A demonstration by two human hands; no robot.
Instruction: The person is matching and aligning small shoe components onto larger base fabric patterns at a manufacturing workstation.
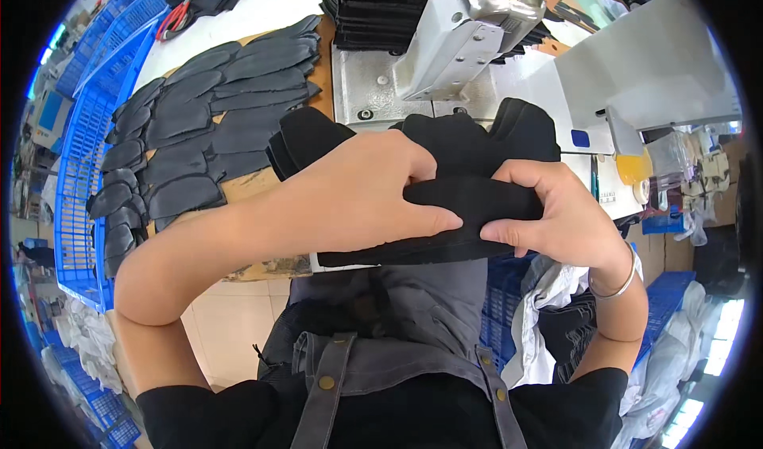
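Both hands are closed on a curved black fabric piece (477,198) above the front edge of the machine table. My left hand (381,183) grips its left end, the thumb lying along the near side. On its right end, my right hand (552,214) pinches with thumb and fingers, and the two thumb tips nearly meet. Beneath and behind lie more black fabric pieces (449,139) with rounded lobes, stacked in layers. My hands hide part of the held piece and of the stack.
A metal machine arm (453,44) rises behind the stack. Overlapping dark curved pieces (187,119) cover the board on the left, beside a blue plastic basket (79,210). Red-handled scissors (173,21) lie farther back, left of a tall black fabric pile (373,12).
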